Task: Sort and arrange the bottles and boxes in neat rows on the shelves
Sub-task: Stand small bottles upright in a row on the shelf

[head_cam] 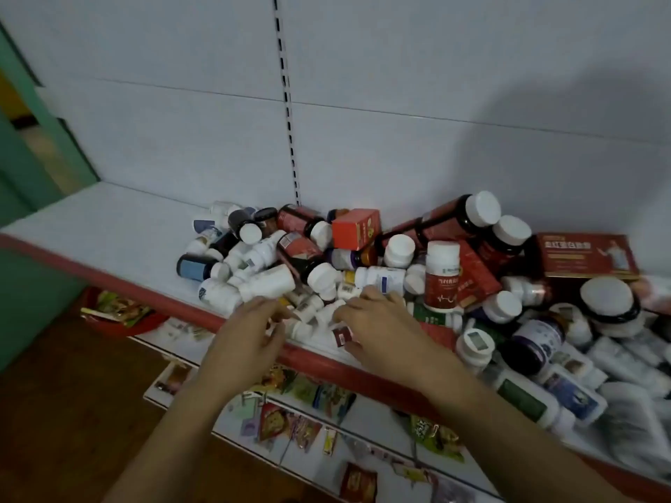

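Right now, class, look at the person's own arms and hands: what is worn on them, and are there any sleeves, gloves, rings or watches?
Both the left hand and the right hand are bare: no gloves, rings or watch show. Both forearms are uncovered to the picture's lower edge, with no sleeve in view. The picture is slightly blurred, so fine marks cannot be told.

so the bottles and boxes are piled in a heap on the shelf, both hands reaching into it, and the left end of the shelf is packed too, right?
Not quite. The head view shows the left end of the shelf bare. The rest holds: bottles and boxes lie in a heap, with the left hand and right hand reaching into its front edge.
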